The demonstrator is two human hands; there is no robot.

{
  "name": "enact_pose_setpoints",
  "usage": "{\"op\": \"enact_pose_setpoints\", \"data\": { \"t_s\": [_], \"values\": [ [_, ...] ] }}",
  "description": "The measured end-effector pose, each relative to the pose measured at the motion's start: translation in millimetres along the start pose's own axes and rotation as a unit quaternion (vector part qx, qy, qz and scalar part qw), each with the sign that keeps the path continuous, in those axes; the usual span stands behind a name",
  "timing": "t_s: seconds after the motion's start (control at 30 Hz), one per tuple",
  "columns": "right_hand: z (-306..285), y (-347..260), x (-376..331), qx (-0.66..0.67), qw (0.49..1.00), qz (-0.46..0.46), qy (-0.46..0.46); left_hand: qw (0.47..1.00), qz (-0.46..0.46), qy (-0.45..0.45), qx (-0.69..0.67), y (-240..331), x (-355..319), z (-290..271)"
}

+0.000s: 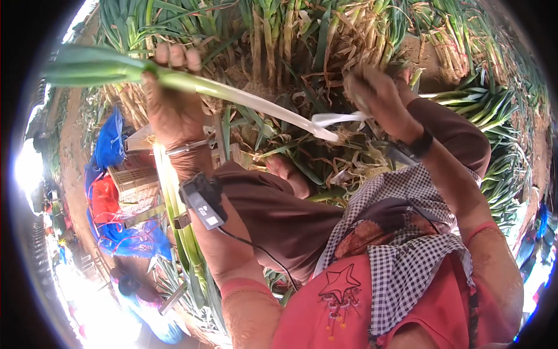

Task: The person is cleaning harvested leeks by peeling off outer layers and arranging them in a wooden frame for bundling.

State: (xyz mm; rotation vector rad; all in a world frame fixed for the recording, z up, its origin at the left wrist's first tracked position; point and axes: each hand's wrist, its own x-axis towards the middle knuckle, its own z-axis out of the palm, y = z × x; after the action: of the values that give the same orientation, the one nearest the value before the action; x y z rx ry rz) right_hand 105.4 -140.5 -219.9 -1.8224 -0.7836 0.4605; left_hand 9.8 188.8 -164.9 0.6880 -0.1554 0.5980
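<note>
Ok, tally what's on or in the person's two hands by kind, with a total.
Green onion stalk, held up in both hands: 1
Metal bangle, left wrist: 1
Black wristband, right wrist: 1
Small black device strapped to the left forearm: 1
Total: 4
The left hand grips the green end, the right hand the white end.

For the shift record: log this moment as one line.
left hand: grips green onion stalk | right hand: pulls white peel strip at root end | around: piled green onions
</note>
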Motion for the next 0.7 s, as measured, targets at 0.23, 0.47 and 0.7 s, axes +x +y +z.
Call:
{"op": "enact_pose_setpoints", "data": {
  "t_s": [0.23, 0.47, 0.7],
  "values": [
    [-62, 145, -87, -0.558, 0.771, -0.018, -0.306, 0.991, 0.053, 0.102, 0.067, 7, 4, -21],
    [25, 9, 25, -0.001, 0.993, -0.114, -0.02, 0.989, -0.023, 0.144, 0.009, -59, -10, 10],
    [36, -42, -17, 0.215, 0.952, 0.114, -0.185, 0.987, -0.12, 0.075, 0.077, -78, -22, 13]
  ]
}}
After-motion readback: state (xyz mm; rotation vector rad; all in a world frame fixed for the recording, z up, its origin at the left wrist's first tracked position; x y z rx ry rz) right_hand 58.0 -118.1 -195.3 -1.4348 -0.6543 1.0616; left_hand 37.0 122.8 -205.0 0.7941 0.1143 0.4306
